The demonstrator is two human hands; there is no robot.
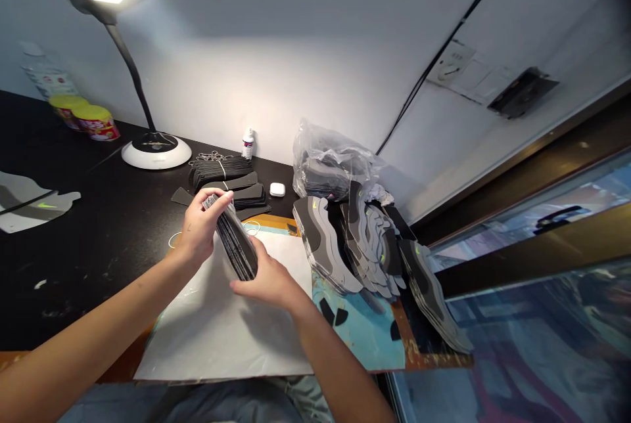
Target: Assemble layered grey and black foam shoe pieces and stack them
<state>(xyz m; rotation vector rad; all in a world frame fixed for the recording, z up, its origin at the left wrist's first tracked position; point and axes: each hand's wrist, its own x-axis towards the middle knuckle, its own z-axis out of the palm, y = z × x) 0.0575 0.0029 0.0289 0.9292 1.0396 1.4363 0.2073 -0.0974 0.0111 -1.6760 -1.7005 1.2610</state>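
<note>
Between my two hands I hold a stack of thin dark grey strips (234,242), tilted above a white sheet (221,331) on the table. My left hand (200,222) grips the stack's upper end, thumb across the top. Around the lower end closes my right hand (266,275), its thumb beneath the near edge. Just behind the stack lie more bundles of dark strips (224,172), one tied with a pale band. A loose rubber band (252,227) rests at the sheet's far edge.
Piles of grey shoe-upper pieces (325,245) with yellow-green marks lie to the right, before a clear plastic bag (335,154). A lit desk lamp (156,152) stands back left. Along the back are a small white bottle (248,144) and a white case (277,189).
</note>
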